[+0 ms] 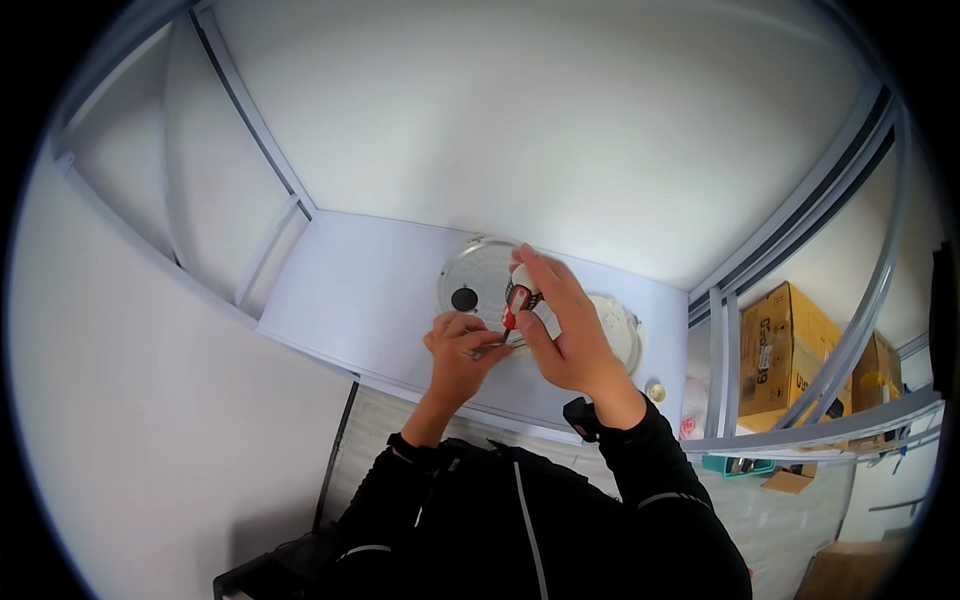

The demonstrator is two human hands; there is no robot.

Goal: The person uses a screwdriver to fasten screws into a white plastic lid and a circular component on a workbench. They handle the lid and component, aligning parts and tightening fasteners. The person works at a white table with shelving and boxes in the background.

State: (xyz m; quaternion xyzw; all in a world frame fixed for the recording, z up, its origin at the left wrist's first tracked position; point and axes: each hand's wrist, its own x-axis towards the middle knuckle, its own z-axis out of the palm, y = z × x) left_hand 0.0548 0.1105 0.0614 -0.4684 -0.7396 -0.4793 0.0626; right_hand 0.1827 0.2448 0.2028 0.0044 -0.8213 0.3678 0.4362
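Note:
My right hand [575, 335] is wrapped round a screwdriver [518, 300] with a red, black and white handle. Its dark shaft slants down toward the near rim of a round, pale housing [485, 262]. A black disc [464, 299] sits on the left part of that housing. My left hand [461, 357] is at the housing's near edge, its thumb and fingers pinched together close to the screwdriver's tip. Whatever lies between those fingers is too small to make out. Partly behind my right hand rests a second round white part [622, 335].
A light-coloured table [350, 280] carries these parts, against a white wall. Near its right end stands a small round yellowish container [655, 391]. Grey metal frame posts [714, 350] rise at the right. Beyond them are cardboard boxes [785, 350] and a teal bin [740, 467].

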